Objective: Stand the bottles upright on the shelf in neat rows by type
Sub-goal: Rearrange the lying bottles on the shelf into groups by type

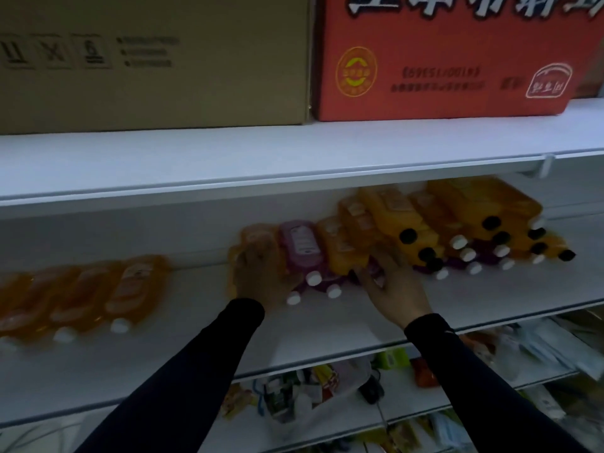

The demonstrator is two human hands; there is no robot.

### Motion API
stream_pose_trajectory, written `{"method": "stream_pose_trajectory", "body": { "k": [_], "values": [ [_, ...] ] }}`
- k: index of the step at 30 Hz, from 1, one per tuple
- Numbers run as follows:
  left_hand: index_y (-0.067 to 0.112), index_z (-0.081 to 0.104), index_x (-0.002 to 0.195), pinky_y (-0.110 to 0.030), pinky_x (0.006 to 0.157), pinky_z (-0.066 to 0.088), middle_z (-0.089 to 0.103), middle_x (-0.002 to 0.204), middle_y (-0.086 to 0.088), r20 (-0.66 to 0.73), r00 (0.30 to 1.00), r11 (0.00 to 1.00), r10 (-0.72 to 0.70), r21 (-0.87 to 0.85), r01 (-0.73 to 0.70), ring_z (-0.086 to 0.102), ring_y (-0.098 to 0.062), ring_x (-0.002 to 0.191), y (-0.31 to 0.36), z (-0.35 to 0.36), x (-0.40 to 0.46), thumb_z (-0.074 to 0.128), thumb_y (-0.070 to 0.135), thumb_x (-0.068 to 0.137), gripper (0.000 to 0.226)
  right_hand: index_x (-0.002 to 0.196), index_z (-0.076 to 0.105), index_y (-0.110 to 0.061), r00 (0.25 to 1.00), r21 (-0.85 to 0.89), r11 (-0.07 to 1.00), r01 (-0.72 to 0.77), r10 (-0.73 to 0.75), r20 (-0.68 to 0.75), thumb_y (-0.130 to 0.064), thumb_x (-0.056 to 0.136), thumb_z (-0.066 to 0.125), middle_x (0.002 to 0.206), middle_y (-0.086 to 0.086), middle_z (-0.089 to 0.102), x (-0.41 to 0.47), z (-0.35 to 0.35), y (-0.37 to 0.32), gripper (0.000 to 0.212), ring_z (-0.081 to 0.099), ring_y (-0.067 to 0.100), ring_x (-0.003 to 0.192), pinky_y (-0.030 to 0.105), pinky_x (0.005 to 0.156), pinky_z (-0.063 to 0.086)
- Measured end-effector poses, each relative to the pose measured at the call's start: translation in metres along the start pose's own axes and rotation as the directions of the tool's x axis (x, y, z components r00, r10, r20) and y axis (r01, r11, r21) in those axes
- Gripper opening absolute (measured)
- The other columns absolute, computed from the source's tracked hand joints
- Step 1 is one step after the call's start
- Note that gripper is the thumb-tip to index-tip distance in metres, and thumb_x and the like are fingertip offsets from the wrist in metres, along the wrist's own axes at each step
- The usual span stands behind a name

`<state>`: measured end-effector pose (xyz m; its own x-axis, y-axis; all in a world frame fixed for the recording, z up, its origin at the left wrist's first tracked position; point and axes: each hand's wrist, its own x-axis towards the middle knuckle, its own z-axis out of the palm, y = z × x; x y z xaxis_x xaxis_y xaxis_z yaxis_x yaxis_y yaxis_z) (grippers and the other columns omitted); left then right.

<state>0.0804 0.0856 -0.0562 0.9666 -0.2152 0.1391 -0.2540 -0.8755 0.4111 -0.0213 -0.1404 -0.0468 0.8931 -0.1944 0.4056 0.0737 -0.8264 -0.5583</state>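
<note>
Bottles lie on their sides on the white shelf [327,328]. A row of orange bottles with white caps [127,289] lies at the left. At the right a pile of orange bottles with black caps [405,217] is stacked over purple ones. My left hand [258,273] grips an orange bottle [258,237] lying mid-shelf. Beside it lies a pink bottle with a white cap [302,246]. My right hand [395,286] is curled round a dark purple bottle [376,273] at the foot of the pile; most of that bottle is hidden.
The upper shelf [294,152] overhangs the bottles and carries a brown cardboard box [157,60] and a red carton [451,60]. Lower shelves [408,407] hold mixed packets and small goods. Bare shelf surface lies between the left row and my left hand.
</note>
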Motion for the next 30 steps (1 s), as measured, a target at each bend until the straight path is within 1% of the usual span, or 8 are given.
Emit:
{"method": "stream_pose_trajectory", "body": {
  "k": [6, 10, 14, 18, 22, 25, 27, 30],
  "values": [
    [0.02, 0.03, 0.148, -0.043, 0.101, 0.038, 0.034, 0.142, -0.024, -0.057, 0.985, 0.981, -0.163, -0.118, 0.156, 0.044, -0.042, 0.124, 0.002, 0.01, 0.001, 0.068, 0.036, 0.084, 0.077, 0.112, 0.066, -0.008, 0.983, -0.011, 0.994, 0.111, -0.112, -0.146, -0.026, 0.092, 0.062, 0.12, 0.013, 0.058, 0.016, -0.026, 0.026, 0.027, 0.056, 0.029, 0.107, 0.026, 0.074, 0.041],
    [0.022, 0.038, 0.144, -0.039, 0.096, 0.041, 0.042, 0.135, -0.022, -0.083, 0.988, 0.979, -0.13, -0.168, 0.115, 0.051, -0.041, 0.115, 0.004, 0.002, -0.008, 0.064, 0.047, 0.076, 0.077, 0.129, 0.057, -0.009, 0.963, -0.076, 0.997, -0.025, 0.003, -0.268, -0.037, 0.086, 0.069, 0.129, 0.023, 0.05, 0.04, -0.038, 0.036, 0.053, 0.047, 0.038, 0.118, 0.035, 0.086, 0.044],
    [0.028, 0.031, 0.147, -0.04, 0.095, 0.04, 0.042, 0.127, -0.023, -0.012, 0.983, 0.974, -0.183, -0.142, 0.179, 0.05, -0.044, 0.111, -0.002, -0.002, -0.021, 0.072, 0.041, 0.077, 0.082, 0.141, 0.039, -0.014, 0.978, -0.162, 0.964, -0.209, 0.206, -0.032, -0.068, 0.082, 0.05, 0.141, 0.022, 0.043, 0.075, -0.036, 0.04, 0.081, 0.039, 0.037, 0.132, 0.043, 0.104, 0.036],
    [0.03, 0.028, 0.148, -0.039, 0.095, 0.038, 0.042, 0.126, -0.024, 0.013, 0.979, 0.971, -0.206, -0.12, 0.206, 0.048, -0.044, 0.111, -0.007, -0.008, -0.029, 0.059, 0.045, 0.079, 0.077, 0.15, 0.024, -0.02, 0.97, -0.09, 0.967, -0.236, 0.24, 0.036, -0.054, 0.085, 0.061, 0.149, 0.018, 0.034, 0.098, -0.034, 0.04, 0.082, 0.033, 0.037, 0.135, 0.042, 0.108, 0.029],
    [0.027, 0.035, 0.145, -0.038, 0.087, 0.044, 0.05, 0.117, -0.024, -0.067, 0.99, 0.986, -0.128, -0.12, 0.119, 0.053, -0.042, 0.104, -0.011, -0.011, -0.036, 0.062, 0.022, 0.084, 0.067, 0.146, 0.033, -0.016, 0.997, -0.171, 0.982, -0.081, 0.082, -0.003, -0.052, 0.087, 0.056, 0.144, 0.01, 0.046, 0.098, -0.028, 0.035, 0.073, 0.045, 0.032, 0.125, 0.034, 0.11, 0.021],
    [0.022, 0.053, 0.131, -0.032, 0.065, 0.048, 0.066, 0.087, -0.015, -0.131, 0.986, 0.957, -0.107, -0.281, 0.067, 0.064, -0.033, 0.075, -0.008, -0.016, -0.039, 0.067, 0.024, 0.079, 0.053, 0.133, 0.048, -0.018, 0.994, -0.015, 0.998, 0.062, -0.063, -0.089, -0.053, 0.083, 0.058, 0.124, 0.012, 0.061, 0.084, -0.016, 0.005, 0.061, 0.057, 0.031, 0.108, 0.032, 0.097, 0.037],
    [0.022, 0.059, 0.121, -0.028, 0.056, 0.045, 0.064, 0.068, -0.003, -0.172, 0.976, 0.927, -0.135, -0.37, 0.063, 0.06, -0.018, 0.056, -0.008, -0.019, -0.039, 0.066, 0.031, 0.074, 0.048, 0.118, 0.057, -0.02, 0.968, -0.109, 0.977, 0.182, -0.198, -0.154, -0.051, 0.083, 0.059, 0.106, 0.011, 0.067, 0.077, -0.003, -0.017, 0.047, 0.061, 0.031, 0.094, 0.031, 0.084, 0.042],
    [0.022, 0.058, 0.124, -0.019, 0.045, 0.04, 0.062, 0.06, 0.0, -0.23, 0.967, 0.939, -0.113, -0.343, 0.028, 0.057, -0.007, 0.047, -0.016, -0.021, -0.039, 0.069, 0.023, 0.072, 0.053, 0.125, 0.057, -0.019, 0.977, -0.216, 0.955, 0.202, -0.212, -0.027, -0.053, 0.084, 0.06, 0.118, 0.012, 0.063, 0.071, 0.022, -0.033, 0.054, 0.057, 0.031, 0.108, 0.032, 0.087, 0.042]
  ]
}}
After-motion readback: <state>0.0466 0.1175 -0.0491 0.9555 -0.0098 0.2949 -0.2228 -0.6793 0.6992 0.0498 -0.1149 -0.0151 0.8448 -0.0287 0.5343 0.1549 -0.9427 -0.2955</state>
